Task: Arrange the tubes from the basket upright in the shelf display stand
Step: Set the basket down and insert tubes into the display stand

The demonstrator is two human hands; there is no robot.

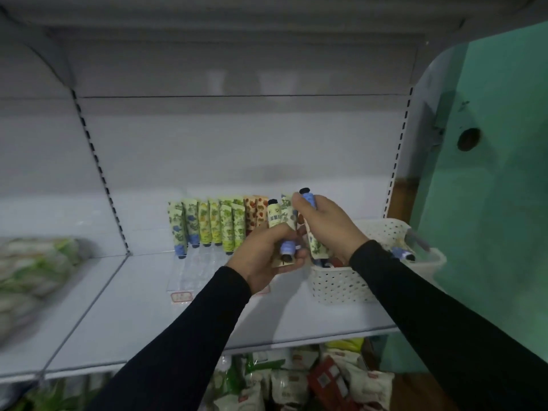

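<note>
Several floral tubes [209, 225] stand in a row in a clear display stand [189, 271] on the white shelf [142, 307]. My left hand [267, 256] grips a small bunch of tubes [280, 216], some cap up, one blue cap [287, 248] pointing down. My right hand [326, 226] holds a tube with a blue cap [308, 198] on top, its floral body [316, 247] hanging below my palm. Both hands meet just left of the white perforated basket [341, 286], where a few more tubes [401, 253] lie.
A blurred pile of green and white packets [35, 268] lies on the shelf section to the left. More packets [296, 381] fill the shelf below. A green wall [489, 188] stands right of the shelving. A price label [181, 298] sits at the stand's front.
</note>
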